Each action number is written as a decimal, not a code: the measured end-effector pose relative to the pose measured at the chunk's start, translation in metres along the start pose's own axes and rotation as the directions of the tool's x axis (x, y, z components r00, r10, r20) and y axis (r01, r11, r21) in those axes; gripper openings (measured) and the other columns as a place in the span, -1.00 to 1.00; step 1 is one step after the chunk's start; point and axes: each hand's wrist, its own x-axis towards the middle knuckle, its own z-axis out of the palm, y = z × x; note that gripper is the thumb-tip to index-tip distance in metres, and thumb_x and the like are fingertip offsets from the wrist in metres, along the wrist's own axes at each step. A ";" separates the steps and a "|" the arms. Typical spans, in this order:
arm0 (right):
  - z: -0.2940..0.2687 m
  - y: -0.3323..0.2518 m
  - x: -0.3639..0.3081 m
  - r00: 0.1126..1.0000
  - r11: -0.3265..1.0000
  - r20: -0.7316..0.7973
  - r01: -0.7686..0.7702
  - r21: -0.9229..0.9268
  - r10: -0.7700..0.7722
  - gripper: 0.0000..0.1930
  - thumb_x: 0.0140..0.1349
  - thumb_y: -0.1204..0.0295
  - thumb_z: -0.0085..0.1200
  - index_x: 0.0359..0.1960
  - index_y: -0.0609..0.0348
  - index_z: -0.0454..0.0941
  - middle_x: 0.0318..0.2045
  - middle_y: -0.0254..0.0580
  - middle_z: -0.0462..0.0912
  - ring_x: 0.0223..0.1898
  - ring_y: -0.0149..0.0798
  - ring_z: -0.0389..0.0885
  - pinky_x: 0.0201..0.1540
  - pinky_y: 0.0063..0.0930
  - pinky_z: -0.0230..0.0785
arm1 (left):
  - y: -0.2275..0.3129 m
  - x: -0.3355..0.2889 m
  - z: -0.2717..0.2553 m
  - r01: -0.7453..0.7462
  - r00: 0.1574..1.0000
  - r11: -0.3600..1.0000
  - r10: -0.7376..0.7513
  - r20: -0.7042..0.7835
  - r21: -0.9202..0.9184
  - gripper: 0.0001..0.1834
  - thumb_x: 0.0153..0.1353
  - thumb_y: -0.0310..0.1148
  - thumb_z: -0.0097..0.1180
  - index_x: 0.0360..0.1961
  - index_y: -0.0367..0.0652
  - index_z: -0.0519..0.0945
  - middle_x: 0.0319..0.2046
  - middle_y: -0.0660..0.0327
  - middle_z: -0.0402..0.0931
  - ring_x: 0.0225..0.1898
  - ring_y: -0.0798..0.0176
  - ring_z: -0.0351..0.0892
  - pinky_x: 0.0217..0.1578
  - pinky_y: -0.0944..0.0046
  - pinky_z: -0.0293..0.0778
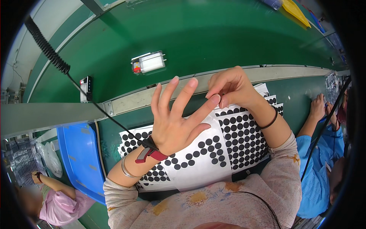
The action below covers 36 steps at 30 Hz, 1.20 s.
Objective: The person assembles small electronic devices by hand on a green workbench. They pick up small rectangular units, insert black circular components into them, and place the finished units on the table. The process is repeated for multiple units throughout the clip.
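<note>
My left hand [176, 118] is raised with its palm toward me and its fingers spread wide; it holds nothing. A red and black wrist strap [150, 152] with a coiled black cord [47, 45] sits on that wrist. My right hand [230, 88] pinches at the tip of my left index finger, thumb and fingers closed together; whether a small dot sticker is between them I cannot tell. Under both hands lie white sheets with rows of round black dots [244, 137], some dots gone from the nearer sheet [198, 160].
A green conveyor belt [198, 34] runs beyond a grey rail [183, 93], carrying a small white device [149, 62] and another small part [86, 86]. A blue bin [82, 160] stands at my left. Other people sit at left [57, 202] and right [318, 168].
</note>
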 end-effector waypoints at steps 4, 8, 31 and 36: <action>0.004 -0.003 0.001 1.000 0.999 0.000 -0.006 0.036 0.006 -0.74 -0.13 0.70 0.25 -0.31 0.37 0.59 -0.42 -0.14 0.62 -0.42 -0.42 0.58 -0.40 -0.65 0.46 | -0.002 -0.001 0.000 -0.002 1.000 0.999 0.002 0.004 -0.038 -0.36 -0.11 0.01 0.24 0.07 0.14 0.46 0.26 -0.05 -0.02 0.22 -0.27 -0.02 0.13 -0.23 0.01; 0.006 -0.003 -0.001 0.999 0.997 0.018 -0.044 0.063 0.043 -0.75 -0.12 0.71 0.24 -0.32 0.37 0.58 -0.40 -0.15 0.61 -0.36 -0.40 0.59 -0.28 -0.59 0.47 | -0.005 -0.004 0.003 -0.020 0.998 0.990 0.012 -0.056 -0.141 -0.31 -0.13 0.01 0.24 0.09 0.18 0.36 0.25 -0.07 -0.01 0.21 -0.26 0.03 0.12 -0.23 0.03; 0.003 0.006 -0.001 0.999 0.997 -0.041 0.000 0.080 0.003 -0.75 -0.14 0.69 0.26 -0.35 0.35 0.55 -0.43 -0.18 0.61 -0.47 -0.47 0.55 -0.52 -0.71 0.37 | -0.006 0.001 0.001 0.039 0.980 0.968 0.011 0.196 -0.248 -0.24 -0.05 -0.28 0.23 0.17 -0.23 0.18 -0.35 0.18 0.48 -0.41 0.15 0.46 -0.40 0.22 0.28; 0.003 0.001 -0.002 0.997 0.996 -0.056 -0.058 0.062 0.062 -0.76 -0.12 0.71 0.23 -0.34 0.34 0.56 -0.42 -0.16 0.61 -0.50 -0.47 0.55 -0.57 -0.71 0.35 | -0.002 0.007 -0.003 0.139 0.990 0.918 -0.127 0.055 -0.371 -0.47 -0.13 -0.26 0.25 -0.10 -0.15 0.39 -0.30 0.19 0.47 -0.41 0.24 0.43 -0.41 0.27 0.28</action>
